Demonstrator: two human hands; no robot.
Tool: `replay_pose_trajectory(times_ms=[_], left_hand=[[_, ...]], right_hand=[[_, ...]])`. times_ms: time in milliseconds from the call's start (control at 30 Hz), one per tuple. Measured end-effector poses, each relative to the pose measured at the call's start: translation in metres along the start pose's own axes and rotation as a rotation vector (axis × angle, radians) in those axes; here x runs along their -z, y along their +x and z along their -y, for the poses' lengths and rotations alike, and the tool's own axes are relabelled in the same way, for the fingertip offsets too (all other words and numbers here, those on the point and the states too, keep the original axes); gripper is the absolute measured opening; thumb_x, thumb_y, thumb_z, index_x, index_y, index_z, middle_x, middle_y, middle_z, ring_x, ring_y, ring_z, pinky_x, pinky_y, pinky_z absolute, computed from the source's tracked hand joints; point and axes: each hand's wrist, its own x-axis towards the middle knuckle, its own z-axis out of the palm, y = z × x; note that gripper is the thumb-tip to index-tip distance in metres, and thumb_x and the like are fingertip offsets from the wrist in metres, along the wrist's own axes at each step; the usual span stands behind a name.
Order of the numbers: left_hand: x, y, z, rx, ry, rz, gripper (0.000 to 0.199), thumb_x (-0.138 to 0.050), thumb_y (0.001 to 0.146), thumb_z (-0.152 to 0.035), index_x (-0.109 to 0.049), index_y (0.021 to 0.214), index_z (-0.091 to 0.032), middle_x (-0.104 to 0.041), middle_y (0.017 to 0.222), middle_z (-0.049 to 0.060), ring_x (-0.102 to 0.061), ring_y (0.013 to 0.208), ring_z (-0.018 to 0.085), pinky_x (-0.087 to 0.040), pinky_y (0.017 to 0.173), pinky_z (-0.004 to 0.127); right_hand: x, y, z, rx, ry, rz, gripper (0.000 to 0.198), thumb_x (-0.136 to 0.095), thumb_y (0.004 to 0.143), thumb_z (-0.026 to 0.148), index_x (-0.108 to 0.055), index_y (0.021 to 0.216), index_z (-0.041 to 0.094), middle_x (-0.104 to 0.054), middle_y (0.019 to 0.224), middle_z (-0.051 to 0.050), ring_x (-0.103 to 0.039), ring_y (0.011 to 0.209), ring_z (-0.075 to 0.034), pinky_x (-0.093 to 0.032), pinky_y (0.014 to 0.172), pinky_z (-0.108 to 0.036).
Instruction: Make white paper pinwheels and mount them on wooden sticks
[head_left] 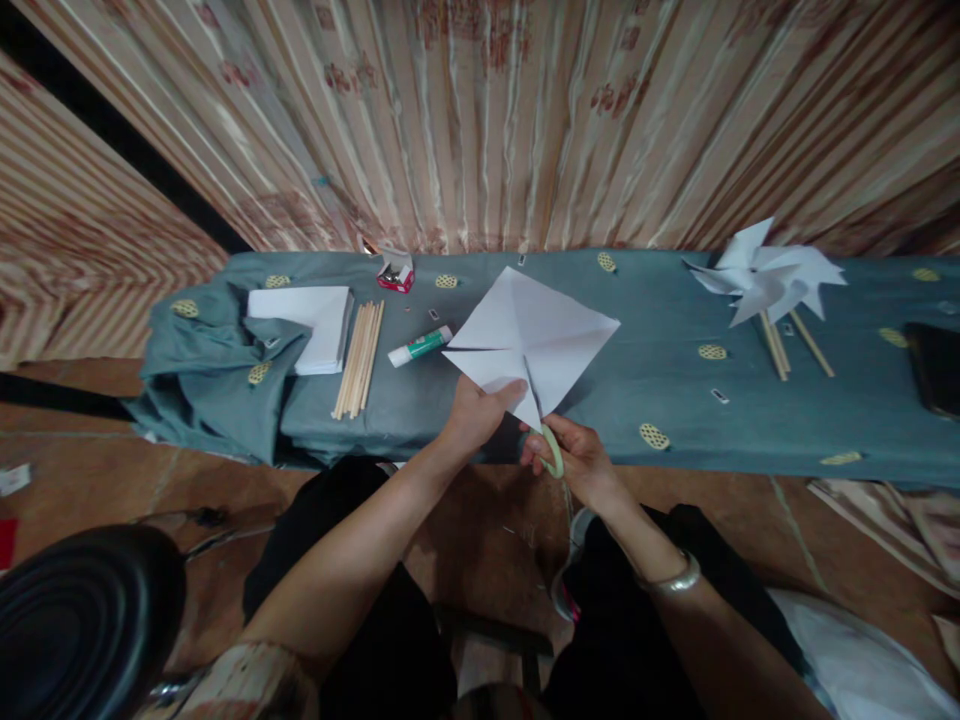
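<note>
A square sheet of white paper (555, 325) is held corner-on over the front of the table, with one slit running in from its left corner and another from its near corner. My left hand (480, 410) pinches the flap between these two cuts, thumb on top. In my right hand (577, 455) is a pair of scissors (555, 452) with pale green handles; its blades sit in the near slit, mostly hidden by the paper. A glue stick (420, 346) with a green label lies just left of the sheet.
Thin wooden sticks (360, 360) lie beside a stack of white paper (326, 335) at left. A small red box (395, 272) stands at the back. Paper pinwheels (757, 275) on sticks and a dark phone (934, 368) are at right. A black round stool (90, 620) is at lower left.
</note>
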Motion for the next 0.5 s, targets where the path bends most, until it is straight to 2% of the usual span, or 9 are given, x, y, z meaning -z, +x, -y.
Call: replay_pose_trajectory(times_ms=[267,500], left_hand=[[0.0003,-0.0007,0.0004,-0.003,-0.019,0.008,0.016,-0.072,0.056,-0.024,-0.062,0.065,-0.015,-0.062,0.061,-0.001,-0.054,0.056,0.012,-0.044,0.057,0.025],[-0.0001,-0.0005,0.0009,0.008,-0.025,-0.001,0.018,-0.072,0.056,-0.023,-0.062,0.068,-0.016,-0.063,0.063,-0.001,-0.054,0.056,0.013,-0.044,0.056,0.025]], right_hand=[[-0.0011,-0.0001,0.0011,-0.029,0.039,-0.016,0.041,-0.074,0.065,0.055,-0.066,0.077,0.018,-0.063,0.053,0.001,-0.050,0.044,-0.010,-0.040,0.045,-0.022],[-0.0012,-0.0002,-0.0033,-0.005,0.046,-0.025,0.035,-0.073,0.068,0.051,-0.065,0.076,0.017,-0.063,0.055,0.001,-0.051,0.044,-0.009,-0.039,0.044,-0.023]])
